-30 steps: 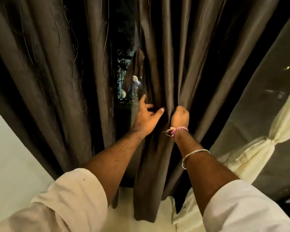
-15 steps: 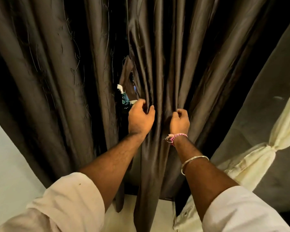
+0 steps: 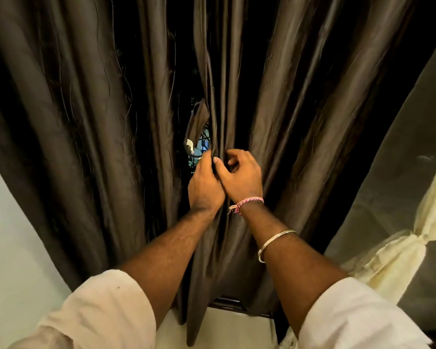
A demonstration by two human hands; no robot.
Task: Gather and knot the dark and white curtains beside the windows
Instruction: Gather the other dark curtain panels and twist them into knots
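Both hands, the left hand (image 3: 205, 183) and right hand (image 3: 241, 176), touch side by side, fingers curled round gathered folds of the dark curtain (image 3: 237, 102) at centre; a knotted white curtain (image 3: 398, 250) hangs far right; fingertips hidden in cloth.

Satin-look cloth, matt cotton, metal

Dark curtain (image 3: 275, 122) showing glossy smooth fabric with thready slubs; white curtain (image 3: 393, 253) looking matt, crinkled; bangle (image 3: 275, 241) shining metal; wrist thread (image 3: 247, 203) braided.
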